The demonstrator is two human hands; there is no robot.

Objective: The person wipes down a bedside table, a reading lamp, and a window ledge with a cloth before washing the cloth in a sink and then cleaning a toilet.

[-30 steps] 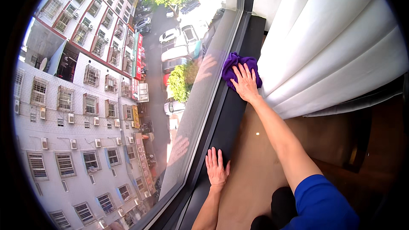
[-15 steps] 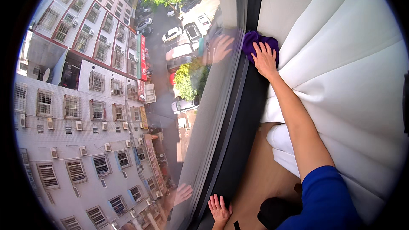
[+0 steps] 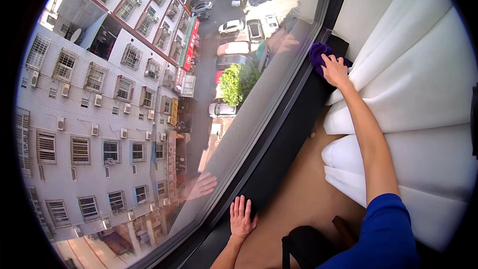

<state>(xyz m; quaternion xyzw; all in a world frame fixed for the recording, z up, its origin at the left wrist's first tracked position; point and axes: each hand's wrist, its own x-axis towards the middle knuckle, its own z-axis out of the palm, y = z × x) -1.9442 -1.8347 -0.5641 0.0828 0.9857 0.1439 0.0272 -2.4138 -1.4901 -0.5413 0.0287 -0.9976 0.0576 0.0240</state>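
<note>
A bunched purple cloth point(image 3: 318, 59) lies on the black window sill point(image 3: 284, 154), near its far end and against the window frame. My right hand point(image 3: 336, 71) presses on this cloth with bent fingers, the arm stretched far forward. Much closer to me, my left hand point(image 3: 242, 219) rests flat on the same sill with its fingers extended and nothing in it. The glass pane point(image 3: 239, 144) to the left carries faint reflections of both hands.
White curtains point(image 3: 423, 94) hang in folds along the right, close to my right arm. Below the sill is a brown floor point(image 3: 294, 199), with a dark rounded object point(image 3: 308, 244) near my body. Through the glass appear a building point(image 3: 89, 119), parked cars and trees far below.
The view has turned, and more of the sill's far end shows. My right hand and the cloth have come back slightly from the far corner. My left hand still rests on the sill.
</note>
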